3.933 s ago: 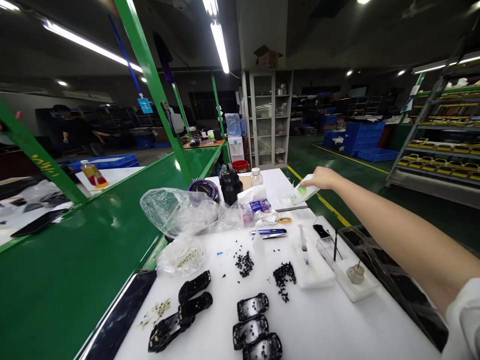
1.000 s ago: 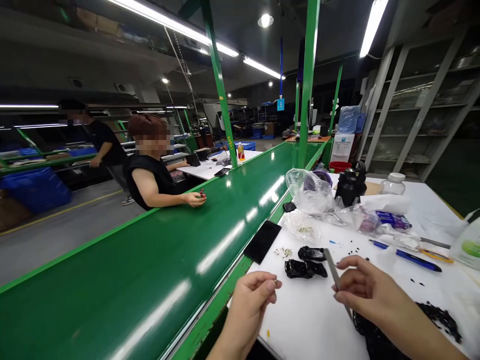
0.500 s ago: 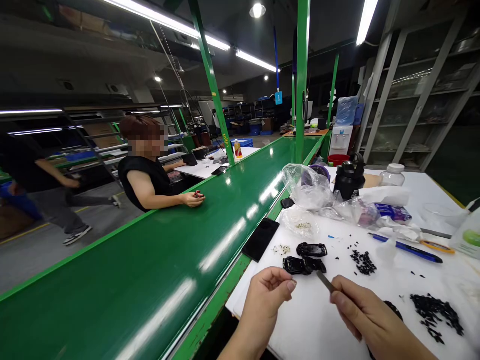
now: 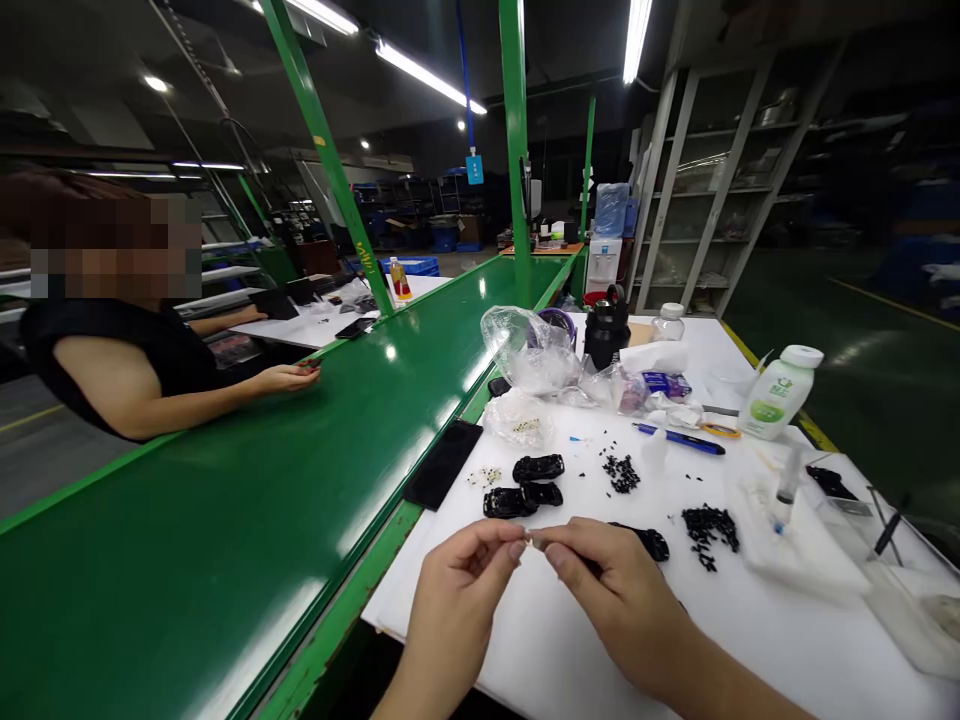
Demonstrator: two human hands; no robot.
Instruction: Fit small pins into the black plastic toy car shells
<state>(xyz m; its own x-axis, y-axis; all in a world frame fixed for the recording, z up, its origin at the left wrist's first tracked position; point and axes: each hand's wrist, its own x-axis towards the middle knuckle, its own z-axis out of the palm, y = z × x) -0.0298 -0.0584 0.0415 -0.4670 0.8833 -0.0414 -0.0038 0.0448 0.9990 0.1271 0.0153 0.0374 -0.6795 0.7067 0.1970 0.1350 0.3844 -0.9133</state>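
Fingers [image 4: 491,533] now meeting inside near-left corner of bench [image 4: 540,640]: left hand [image 4: 459,592] pinching tiny part [image 4: 527,538], right hand [image 4: 621,592] clamping tool [image 4: 538,541], apparently working it.

The belt [image 4: 300,500] is green. Right of the belt, the table [image 4: 525,640] is white, the toy cars [image 4: 538,467] and loose bits [image 4: 709,530] black, the bottle [image 4: 780,395] white with green print; left of the belt, a person's top [image 4: 161,340] is black.
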